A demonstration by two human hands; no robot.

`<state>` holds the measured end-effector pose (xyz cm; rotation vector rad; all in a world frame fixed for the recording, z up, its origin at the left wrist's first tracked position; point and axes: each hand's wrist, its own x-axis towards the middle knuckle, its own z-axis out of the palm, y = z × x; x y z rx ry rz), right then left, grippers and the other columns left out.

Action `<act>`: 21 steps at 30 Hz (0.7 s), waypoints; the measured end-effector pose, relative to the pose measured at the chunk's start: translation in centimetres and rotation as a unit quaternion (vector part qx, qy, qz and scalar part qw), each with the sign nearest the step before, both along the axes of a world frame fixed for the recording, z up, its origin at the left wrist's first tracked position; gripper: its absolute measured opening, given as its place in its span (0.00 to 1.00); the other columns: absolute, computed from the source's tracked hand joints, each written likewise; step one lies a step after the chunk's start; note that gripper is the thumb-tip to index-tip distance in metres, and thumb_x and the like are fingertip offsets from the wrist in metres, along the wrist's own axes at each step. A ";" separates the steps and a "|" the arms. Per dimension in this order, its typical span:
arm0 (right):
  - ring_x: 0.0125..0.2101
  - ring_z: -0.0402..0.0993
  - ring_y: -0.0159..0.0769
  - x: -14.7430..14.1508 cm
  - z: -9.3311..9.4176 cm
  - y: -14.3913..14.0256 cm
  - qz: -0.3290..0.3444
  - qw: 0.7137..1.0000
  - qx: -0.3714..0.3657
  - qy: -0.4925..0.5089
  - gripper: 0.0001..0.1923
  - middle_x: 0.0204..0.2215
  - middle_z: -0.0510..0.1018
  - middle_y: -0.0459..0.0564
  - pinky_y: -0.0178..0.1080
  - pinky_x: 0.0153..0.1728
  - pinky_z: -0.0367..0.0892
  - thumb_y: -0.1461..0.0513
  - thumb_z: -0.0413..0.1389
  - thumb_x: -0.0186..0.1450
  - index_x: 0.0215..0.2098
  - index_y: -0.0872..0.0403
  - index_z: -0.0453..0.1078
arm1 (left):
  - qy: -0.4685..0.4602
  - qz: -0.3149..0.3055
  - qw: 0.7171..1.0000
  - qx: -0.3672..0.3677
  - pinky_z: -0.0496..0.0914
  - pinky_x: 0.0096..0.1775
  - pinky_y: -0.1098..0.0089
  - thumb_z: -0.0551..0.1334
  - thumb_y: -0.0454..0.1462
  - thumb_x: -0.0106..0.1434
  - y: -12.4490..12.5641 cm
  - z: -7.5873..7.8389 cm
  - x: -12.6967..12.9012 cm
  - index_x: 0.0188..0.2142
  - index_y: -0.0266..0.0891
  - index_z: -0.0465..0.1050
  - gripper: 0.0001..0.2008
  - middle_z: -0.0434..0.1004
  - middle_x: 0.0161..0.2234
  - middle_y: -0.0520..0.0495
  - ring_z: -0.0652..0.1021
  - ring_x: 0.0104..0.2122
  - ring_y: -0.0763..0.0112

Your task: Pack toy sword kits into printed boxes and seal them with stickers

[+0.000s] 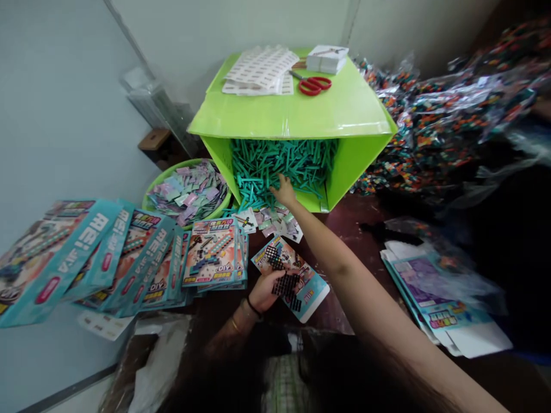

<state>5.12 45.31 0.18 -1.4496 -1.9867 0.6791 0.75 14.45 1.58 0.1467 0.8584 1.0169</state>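
My left hand (263, 292) is closed around a black plastic grid piece (286, 285) with a stepped outline. Under it lies a flat teal-and-orange printed box (310, 287), tilted on the table. My right hand (283, 191) reaches to the mouth of a bright green box (358, 166) lying on its side. Its fingers are apart at the edge of a heap of teal plastic sticks (284, 160), and I see nothing held in them. Small pastel packets (275, 221) and a card with a sword picture (245, 220) lie just below.
A green basket (148, 201) of pastel packets stands left of the box. Printed boxes (210, 252) are stacked and leaning at left. Red scissors (315, 85), label sheets (258, 66) and cards (327, 59) rest on top. Bagged colored pieces (447, 126) and flat cartons (447, 310) lie at right.
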 end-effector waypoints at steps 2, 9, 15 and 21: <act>0.53 0.78 0.45 -0.7 0.8 0.1 0.042 0.999 0.007 -0.014 0.29 0.58 0.78 0.61 0.44 0.57 0.71 0.63 0.55 0.69 0.67 0.59 0.66 | 0.008 -0.003 1.000 0.005 0.77 0.46 0.58 0.72 0.34 0.56 0.0 -0.2 0.2 0.39 0.34 0.78 0.11 0.86 0.40 0.39 0.85 0.44 0.53; 0.54 0.78 0.44 3.0 4.2 -6.3 0.056 0.993 0.101 0.012 0.25 0.56 0.80 0.56 0.43 0.57 0.71 0.65 0.46 0.75 0.66 0.51 0.70 | 0.015 0.026 1.000 -0.002 0.76 0.54 0.53 0.73 0.50 0.60 -0.3 0.9 -0.9 0.45 0.38 0.79 0.21 0.85 0.48 0.37 0.81 0.54 0.49; 0.49 0.80 0.34 8.6 -1.0 -26.0 0.208 0.935 0.260 0.121 0.20 0.46 0.84 0.52 0.39 0.54 0.74 0.59 0.48 0.78 0.65 0.49 0.69 | 0.007 0.088 0.996 -0.023 0.75 0.56 0.61 0.65 0.52 0.67 2.1 0.9 0.3 0.45 0.39 0.81 0.19 0.85 0.48 0.41 0.80 0.56 0.55; 0.45 0.81 0.36 15.0 -1.0 -28.8 0.156 0.968 0.146 0.128 0.16 0.42 0.85 0.54 0.42 0.53 0.74 0.59 0.53 0.76 0.58 0.51 0.75 | 0.036 0.058 0.995 -0.077 0.78 0.52 0.64 0.67 0.37 0.65 2.8 0.6 5.5 0.43 0.39 0.81 0.08 0.86 0.39 0.46 0.85 0.45 0.62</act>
